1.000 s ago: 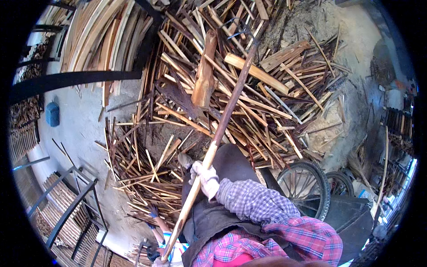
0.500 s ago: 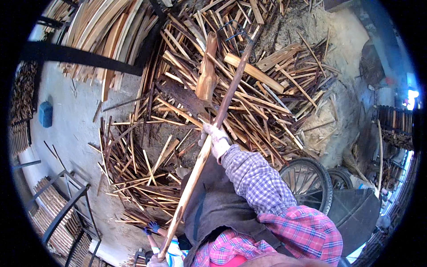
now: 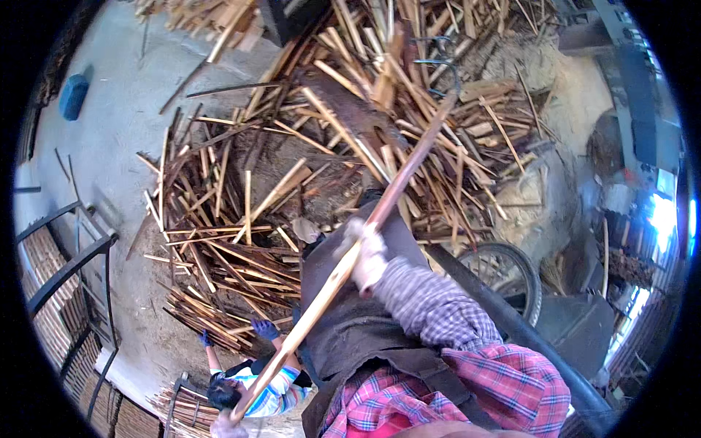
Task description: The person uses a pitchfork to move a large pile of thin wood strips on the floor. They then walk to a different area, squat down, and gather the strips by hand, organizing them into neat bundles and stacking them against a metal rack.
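Note:
A long wooden pole (image 3: 321, 296) slants across my front, dark bark on its far half and pale bare wood on its near half. Around its middle, my right hand (image 3: 363, 252) is closed in a whitish glove, slightly blurred; its sleeve is checked. My left hand (image 3: 228, 425), also gloved, grips the near end at the lower edge, partly cut off by the picture. The far tip reaches over a heap of split wood sticks (image 3: 438, 157). A dark apron (image 3: 350, 314) covers my front beneath the pole.
A co-worker (image 3: 270, 390) with blue gloves bends by a stick pile (image 3: 219, 270) at the lower left. A spoked wheel (image 3: 529, 277) stands to my right. Metal frames (image 3: 73, 274) are at left, and a blue container (image 3: 73, 97) lies on the floor.
My view has shifted, bringing the co-worker further into sight. The pole leans further right at its far end, and my left hand has moved left with the near end.

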Available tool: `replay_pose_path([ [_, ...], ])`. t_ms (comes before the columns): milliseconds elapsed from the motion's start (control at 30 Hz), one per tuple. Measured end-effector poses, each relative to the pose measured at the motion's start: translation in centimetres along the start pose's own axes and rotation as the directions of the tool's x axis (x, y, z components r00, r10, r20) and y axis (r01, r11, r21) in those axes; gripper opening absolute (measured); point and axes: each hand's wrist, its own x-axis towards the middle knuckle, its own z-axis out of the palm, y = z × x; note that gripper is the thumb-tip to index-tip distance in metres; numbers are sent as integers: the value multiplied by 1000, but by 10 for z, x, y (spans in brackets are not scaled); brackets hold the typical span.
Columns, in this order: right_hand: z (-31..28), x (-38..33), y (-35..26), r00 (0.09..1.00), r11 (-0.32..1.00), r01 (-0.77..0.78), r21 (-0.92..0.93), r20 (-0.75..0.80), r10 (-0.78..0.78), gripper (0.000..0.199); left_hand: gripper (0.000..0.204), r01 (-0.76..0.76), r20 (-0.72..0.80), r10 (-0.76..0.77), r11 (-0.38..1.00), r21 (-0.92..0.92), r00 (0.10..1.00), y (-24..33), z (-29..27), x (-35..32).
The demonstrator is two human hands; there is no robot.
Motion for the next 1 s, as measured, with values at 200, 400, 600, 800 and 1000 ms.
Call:
replay_pose_path([
  [200,-14,-13,19,948,948,-318,4,23,318,15,26,-199,-70,199,980,16,977,112,-18,26],
  [400,-30,18,-78,992,992,-123,-40,-28,122,18,24,-321,-133,320,947,14,938,233,-76,-3],
  [600,-57,5,-170,996,991,-74,110,-41,79,12,23,-170,-118,176,984,61,977,135,-80,-7],
  [800,-39,-55,-168,985,973,-143,178,125,122,10,20,-72,-230,83,996,55,970,48,-104,-26],
  [1000,-3,-62,-143,976,972,-184,144,142,164,14,9,-142,-468,-294,704,-695,833,-2,-140,-42],
])
